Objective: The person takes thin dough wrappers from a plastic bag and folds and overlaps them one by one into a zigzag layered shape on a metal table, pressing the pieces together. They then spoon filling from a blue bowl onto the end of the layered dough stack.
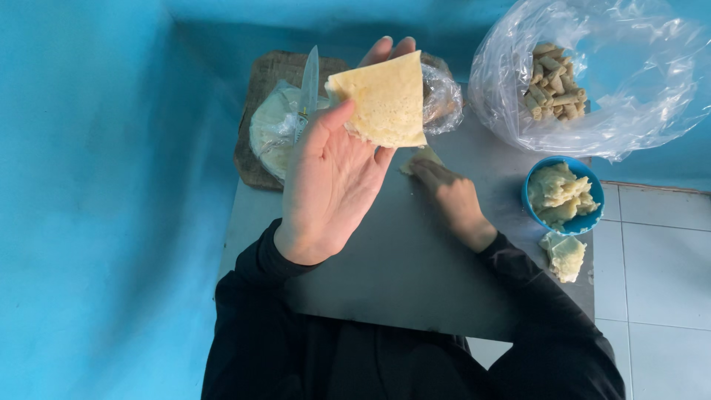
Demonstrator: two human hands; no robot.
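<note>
- Blue cloth backs the whole scene on the left and far side, with pale floor tiles to the right; nearest the camera sits the grey table, and black sleeves reach over it.
- Left hand is raised palm-up above the table, thumb and fingers closed lightly on a thin yellow wrapper sheet, folded into a rough triangle.
- That wrapper looks light, soft and limp, with a fine pitted surface and a pale, slightly ragged lower edge; I judge it tears easily, so a flat pinch along an edge, with fingers spread behind it, suits it better than a squeeze.
- Right hand lies lower, on the table, fingertips pressed onto a small pale scrap of filling; whether it actually pinches the scrap I cannot tell.
- To the right stands a blue bowl heaped with pale, crumbly filling, and a loose lump of filling lies just beside it on the table.
- Farther off, a wooden board carries a clear bag of stacked wrappers, with a knife resting over them.
- Farthest right, a large clear plastic bag holds finished rolls piled together.
</note>
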